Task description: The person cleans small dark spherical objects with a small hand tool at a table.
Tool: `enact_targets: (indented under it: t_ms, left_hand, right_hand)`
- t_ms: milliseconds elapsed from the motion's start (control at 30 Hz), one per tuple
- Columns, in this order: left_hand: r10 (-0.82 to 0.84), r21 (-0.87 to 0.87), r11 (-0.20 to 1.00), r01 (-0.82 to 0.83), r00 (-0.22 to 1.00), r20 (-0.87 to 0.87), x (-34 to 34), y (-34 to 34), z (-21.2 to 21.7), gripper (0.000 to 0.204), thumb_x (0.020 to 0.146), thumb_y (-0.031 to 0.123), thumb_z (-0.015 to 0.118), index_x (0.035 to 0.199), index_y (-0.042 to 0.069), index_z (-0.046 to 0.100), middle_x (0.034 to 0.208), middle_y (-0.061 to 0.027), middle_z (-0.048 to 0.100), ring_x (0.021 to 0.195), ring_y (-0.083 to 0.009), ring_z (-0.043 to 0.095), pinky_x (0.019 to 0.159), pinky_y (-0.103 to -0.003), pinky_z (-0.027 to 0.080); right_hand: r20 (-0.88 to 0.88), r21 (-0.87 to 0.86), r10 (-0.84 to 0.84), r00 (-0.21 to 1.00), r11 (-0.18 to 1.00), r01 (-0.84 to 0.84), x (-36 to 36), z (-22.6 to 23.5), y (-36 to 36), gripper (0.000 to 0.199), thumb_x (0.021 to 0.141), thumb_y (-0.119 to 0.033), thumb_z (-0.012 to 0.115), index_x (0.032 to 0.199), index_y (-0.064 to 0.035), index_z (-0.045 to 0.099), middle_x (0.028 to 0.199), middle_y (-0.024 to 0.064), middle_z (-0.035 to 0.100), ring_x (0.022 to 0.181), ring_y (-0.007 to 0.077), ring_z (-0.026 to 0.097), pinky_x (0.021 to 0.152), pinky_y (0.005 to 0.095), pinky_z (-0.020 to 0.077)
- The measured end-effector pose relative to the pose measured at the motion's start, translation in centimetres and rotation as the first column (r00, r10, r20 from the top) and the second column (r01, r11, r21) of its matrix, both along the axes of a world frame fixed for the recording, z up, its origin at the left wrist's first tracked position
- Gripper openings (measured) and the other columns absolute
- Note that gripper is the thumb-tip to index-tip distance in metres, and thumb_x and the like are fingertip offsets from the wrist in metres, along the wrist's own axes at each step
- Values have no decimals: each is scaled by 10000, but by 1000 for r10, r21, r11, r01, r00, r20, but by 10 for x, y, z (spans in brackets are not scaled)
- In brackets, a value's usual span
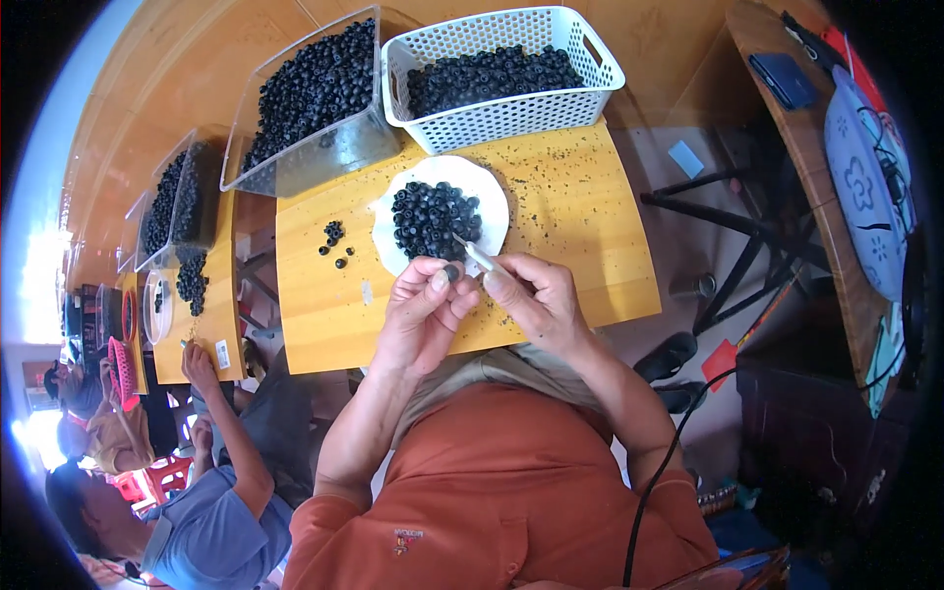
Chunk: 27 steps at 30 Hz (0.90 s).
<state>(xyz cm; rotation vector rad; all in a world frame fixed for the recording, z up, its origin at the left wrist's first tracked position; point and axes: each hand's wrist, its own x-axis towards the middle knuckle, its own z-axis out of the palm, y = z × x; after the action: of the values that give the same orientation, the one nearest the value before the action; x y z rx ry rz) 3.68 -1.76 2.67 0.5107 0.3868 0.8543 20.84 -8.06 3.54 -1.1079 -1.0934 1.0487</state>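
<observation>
Just in front of a white scallop-edged plate (498, 202), my left hand (421, 305) pinches one small black round piece (451, 272) between thumb and fingers. It looks like a bead or a berry; I cannot tell which. My right hand (539, 300) grips a slim white pen-like tool (481, 258) with a thin pointed end, which reaches over the near edge of the pile. That pile of black round pieces (433, 218) fills the middle of the plate. Several loose pieces (334, 232) lie on the wooden table (329, 295) to the plate's left.
Behind the plate stand a white perforated basket (501, 108) and a clear bin (324, 157), both holding black pieces. Dark crumbs dot the tabletop. At left, a co-worker in a blue shirt (211, 526) sits by another table. A side table (787, 138) runs along the right.
</observation>
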Motion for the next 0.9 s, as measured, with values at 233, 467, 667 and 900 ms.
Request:
enact_targets:
  t_ms: [233, 467, 667, 900]
  left_hand:
    - [-30, 15, 999, 31, 996, -85, 4, -10, 1, 75, 935, 71, 633, 1007, 51, 636, 1041, -81, 678, 947, -166, 666, 867, -333, 581]
    - [-105, 20, 994, 107, 990, -94, -4, -15, -6, 73, 926, 46, 638, 998, 31, 635, 1033, -90, 676, 907, -168, 674, 844, -330, 583]
    - [9, 148, 988, 33, 962, -274, 1, -4, 9, 88, 904, 16, 655, 992, 13, 647, 947, -91, 690, 844, -163, 680, 800, -321, 590]
    - [453, 636, 771, 43, 664, -595, 31, 71, 44, 171, 852, 64, 742, 987, -22, 683, 840, -40, 690, 743, -85, 625, 696, -222, 514]
  right_hand:
    - [-33, 5, 17, 999, 1000, -16, -8, -2, 5, 309, 913, -274, 701, 958, 31, 667, 707, -20, 569, 649, 26, 468, 548, 222, 375]
    - [-252, -69, 102, 962, 990, -123, -5, -1, 4, 240, 942, -221, 661, 944, 19, 673, 697, -51, 548, 632, 12, 434, 527, 212, 337]
    - [-103, -86, -48, 994, 996, 39, 8, -23, -2, 213, 954, -202, 638, 908, 3, 673, 686, -85, 496, 628, 1, 389, 524, 200, 298]
    - [-75, -157, -154, 985, 978, 141, 22, -29, -14, 216, 949, -201, 647, 863, -4, 664, 661, -99, 460, 614, -5, 368, 510, 203, 284]
